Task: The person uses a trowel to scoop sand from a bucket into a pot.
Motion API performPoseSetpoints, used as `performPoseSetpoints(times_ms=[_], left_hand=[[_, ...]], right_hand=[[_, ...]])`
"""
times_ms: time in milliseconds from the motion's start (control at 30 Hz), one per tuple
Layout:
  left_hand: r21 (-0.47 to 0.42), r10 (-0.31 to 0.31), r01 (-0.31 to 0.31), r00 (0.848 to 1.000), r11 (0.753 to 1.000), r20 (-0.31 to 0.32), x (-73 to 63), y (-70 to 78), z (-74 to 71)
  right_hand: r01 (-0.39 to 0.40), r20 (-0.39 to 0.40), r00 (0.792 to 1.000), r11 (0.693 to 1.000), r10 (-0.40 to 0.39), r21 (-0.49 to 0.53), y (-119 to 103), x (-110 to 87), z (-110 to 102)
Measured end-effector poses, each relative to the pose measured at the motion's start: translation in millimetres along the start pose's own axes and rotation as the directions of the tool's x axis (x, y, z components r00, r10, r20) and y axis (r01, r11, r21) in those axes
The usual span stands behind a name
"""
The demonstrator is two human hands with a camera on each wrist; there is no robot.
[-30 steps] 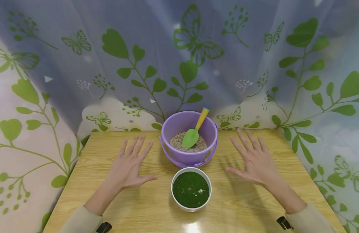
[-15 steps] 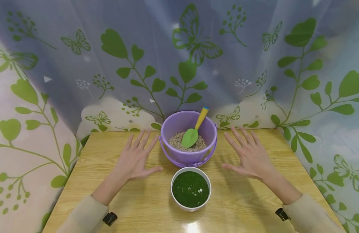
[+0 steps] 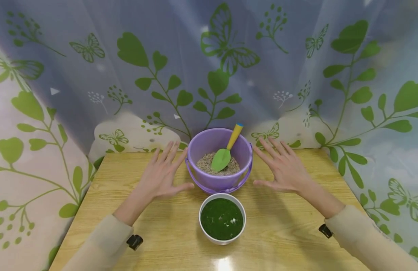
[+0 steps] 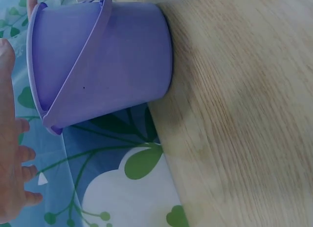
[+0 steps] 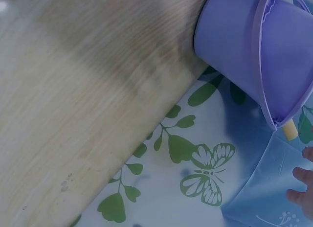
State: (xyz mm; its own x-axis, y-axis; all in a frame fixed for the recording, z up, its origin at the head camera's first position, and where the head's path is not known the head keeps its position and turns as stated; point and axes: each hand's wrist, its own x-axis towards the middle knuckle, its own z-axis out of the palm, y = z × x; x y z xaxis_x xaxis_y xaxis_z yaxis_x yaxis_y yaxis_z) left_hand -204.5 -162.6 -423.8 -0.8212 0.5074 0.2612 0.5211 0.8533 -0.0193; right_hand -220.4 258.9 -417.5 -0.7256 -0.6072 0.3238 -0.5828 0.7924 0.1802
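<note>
A purple bucket (image 3: 218,183) stands upright on the table, its handle hanging down at the front. Sandy brown grains (image 3: 205,162) cover its bottom. On them lies a toy shovel (image 3: 221,160) with a green blade and a yellow handle tipped blue, leaning past the back rim. My left hand (image 3: 160,175) hovers just left of the bucket, fingers spread and straight. To the right, my right hand (image 3: 286,169) is held the same way, its fingertips near the rim. In both wrist views the bucket (image 4: 117,56) sits apart from the fingers. Neither hand holds anything.
Directly in front of the bucket is a white bowl (image 3: 222,242) filled with dark green contents and a few white specks. The wooden table (image 3: 280,241) ends at a curtain (image 3: 144,113) printed with leaves and butterflies, close behind the bucket.
Both hands have moved forward and inward, toward the two sides of the bucket, fingers still spread. Bucket, shovel and bowl have stayed in place.
</note>
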Motion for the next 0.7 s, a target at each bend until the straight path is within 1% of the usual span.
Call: performPoseSetpoints(times_ms=[133,300,433,567,700], left_hand=[[-0.018,-0.003,0.004,1.0,1.0,0.03,8.7,0.8,0.3],[-0.019,-0.009,0.01,0.997,1.0,0.074,18.8,2.5,2.5],[-0.014,0.001,0.0,0.997,1.0,0.072,28.0,4.7,5.0],[0.006,0.015,-0.015,0.998,1.0,0.06,37.0,6.5,6.2],[0.027,0.025,-0.027,0.998,0.999,0.063,43.9,7.6,7.2]], right_hand=[[0.016,0.008,1.0,1.0,-0.017,0.01,4,10.3,-2],[0.062,0.015,0.998,0.997,-0.063,0.042,9,24.5,0],[0.094,0.017,0.995,0.995,-0.095,0.025,14,37.1,3],[0.109,0.022,0.994,0.994,-0.109,0.006,18,48.4,4],[0.115,0.032,0.993,0.993,-0.116,0.024,20,56.0,5]])
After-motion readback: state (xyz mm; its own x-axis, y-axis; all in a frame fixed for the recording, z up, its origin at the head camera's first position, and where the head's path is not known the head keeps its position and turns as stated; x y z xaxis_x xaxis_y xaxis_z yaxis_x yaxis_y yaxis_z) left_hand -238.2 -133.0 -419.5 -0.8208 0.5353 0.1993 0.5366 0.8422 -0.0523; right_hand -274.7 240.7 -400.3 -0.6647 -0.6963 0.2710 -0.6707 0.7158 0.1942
